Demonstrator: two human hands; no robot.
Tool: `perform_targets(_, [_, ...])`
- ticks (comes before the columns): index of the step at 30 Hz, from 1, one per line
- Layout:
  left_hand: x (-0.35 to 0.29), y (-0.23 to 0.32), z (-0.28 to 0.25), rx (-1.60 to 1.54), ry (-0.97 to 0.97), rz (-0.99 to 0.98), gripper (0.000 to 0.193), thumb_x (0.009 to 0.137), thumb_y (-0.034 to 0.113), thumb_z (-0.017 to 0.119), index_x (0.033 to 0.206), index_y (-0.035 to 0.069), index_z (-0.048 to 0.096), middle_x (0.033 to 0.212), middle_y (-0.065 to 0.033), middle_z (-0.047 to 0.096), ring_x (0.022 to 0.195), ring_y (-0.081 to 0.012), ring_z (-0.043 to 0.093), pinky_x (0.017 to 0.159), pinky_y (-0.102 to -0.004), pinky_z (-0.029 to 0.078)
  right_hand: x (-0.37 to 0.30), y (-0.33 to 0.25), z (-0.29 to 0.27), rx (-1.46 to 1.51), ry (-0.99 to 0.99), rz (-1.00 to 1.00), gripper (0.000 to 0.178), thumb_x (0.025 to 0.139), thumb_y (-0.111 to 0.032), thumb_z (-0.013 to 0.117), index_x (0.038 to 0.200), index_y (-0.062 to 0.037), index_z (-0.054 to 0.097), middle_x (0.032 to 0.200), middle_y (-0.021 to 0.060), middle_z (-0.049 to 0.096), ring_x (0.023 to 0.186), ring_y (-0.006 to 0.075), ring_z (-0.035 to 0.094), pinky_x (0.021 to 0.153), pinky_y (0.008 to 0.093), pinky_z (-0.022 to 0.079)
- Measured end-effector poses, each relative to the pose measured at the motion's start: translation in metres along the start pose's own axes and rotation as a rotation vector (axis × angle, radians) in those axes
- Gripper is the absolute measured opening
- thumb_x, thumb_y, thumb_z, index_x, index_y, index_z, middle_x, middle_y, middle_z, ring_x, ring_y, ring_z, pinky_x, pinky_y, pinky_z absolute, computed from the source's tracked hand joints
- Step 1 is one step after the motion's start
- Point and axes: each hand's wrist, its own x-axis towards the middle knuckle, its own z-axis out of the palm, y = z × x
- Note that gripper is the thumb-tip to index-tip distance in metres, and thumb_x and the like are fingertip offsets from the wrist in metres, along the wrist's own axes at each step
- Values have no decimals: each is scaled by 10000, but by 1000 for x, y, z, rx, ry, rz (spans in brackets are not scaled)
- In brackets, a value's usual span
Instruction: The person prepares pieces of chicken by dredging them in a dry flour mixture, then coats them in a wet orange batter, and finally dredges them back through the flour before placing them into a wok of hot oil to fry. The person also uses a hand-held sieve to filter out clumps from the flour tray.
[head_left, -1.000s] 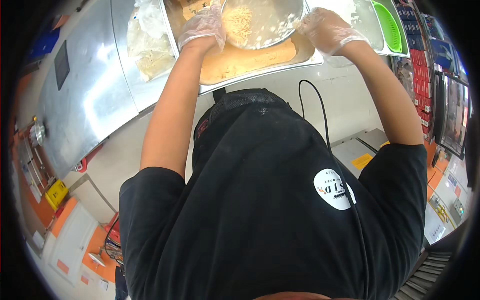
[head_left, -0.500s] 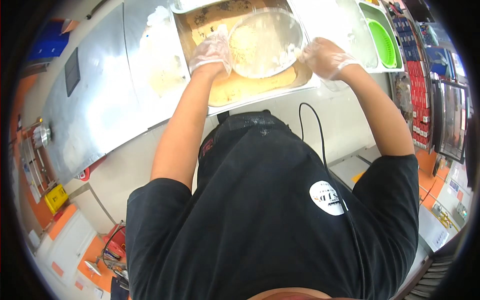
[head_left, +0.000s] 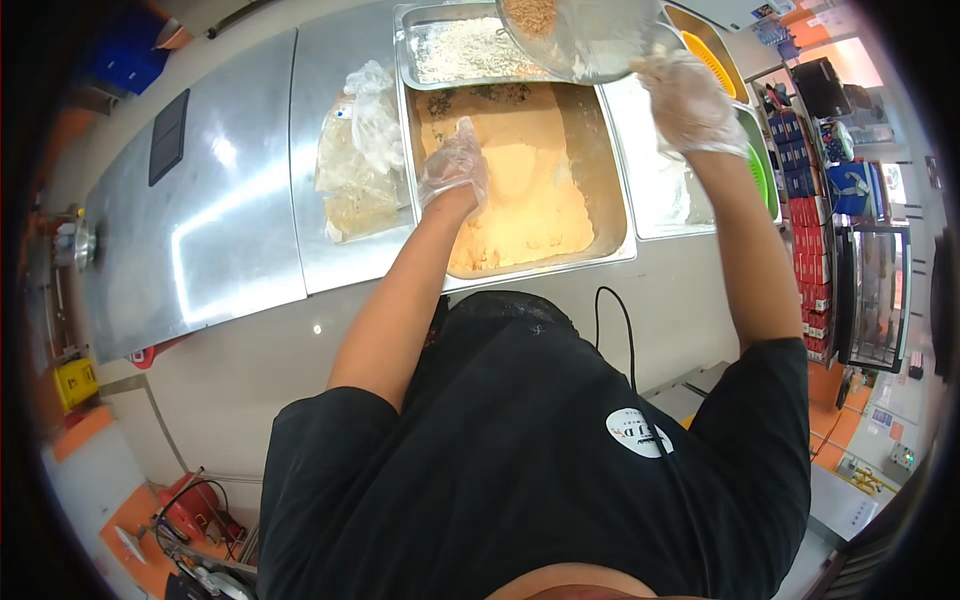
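Observation:
My right hand (head_left: 692,108), in a clear plastic glove, grips the near-right rim of a round sieve (head_left: 605,40). Brown crumbs (head_left: 532,16) lie in the sieve, whose far part is cut off by the picture's top edge. It is raised over the far right corner of a steel tray (head_left: 625,225) that holds a layer of tan powder (head_left: 540,190). My left hand (head_left: 455,168), also in a clear glove, is over the left part of the powder. It holds nothing I can see, and its fingers stretch away from me.
Beyond the powder tray stands a metal tray of white flour-like stuff (head_left: 465,55). Crumpled plastic bags (head_left: 365,140) lie on the steel table (head_left: 230,240) at left, beyond them a dark flat panel (head_left: 169,138). Green (head_left: 755,165) and yellow baskets (head_left: 712,65) stand at right.
The sieve has moved from over the powder tray to the far right in my right hand. My left hand has come off its rim. The powder below now shows.

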Motion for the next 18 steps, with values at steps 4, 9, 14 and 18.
perform_targets(4, [30,-24,41,-226,121,12,704,968,551,68,1371,119,451,1318,-198,520,1220,-385,485,1045,-435,364,30,-8,42,71,131,22,257,867,-138,480,1056,-80,643,1062,148,641,992,322,618,854,413,496])
perform_targets(9, [22,-20,30,-46,140,84,413,945,215,332,1307,85,484,1220,-139,597,1109,-294,587,925,-385,475,43,-3,68,83,133,13,284,855,-118,474,1086,-71,633,1088,147,638,998,327,619,857,416,498])
perform_targets(14, [32,-28,47,-23,249,177,405,967,264,305,1262,93,523,1212,-129,603,1086,-305,594,906,-384,481,49,12,80,84,201,-15,296,852,-134,487,1106,-75,629,1090,139,642,1024,322,612,870,405,492])
perform_targets(18, [47,-33,60,-81,148,68,478,994,366,244,1230,89,553,1230,-130,595,1089,-314,589,932,-373,459,41,15,91,127,245,-9,251,881,-133,479,1058,-73,645,1055,147,647,984,316,612,854,395,482])
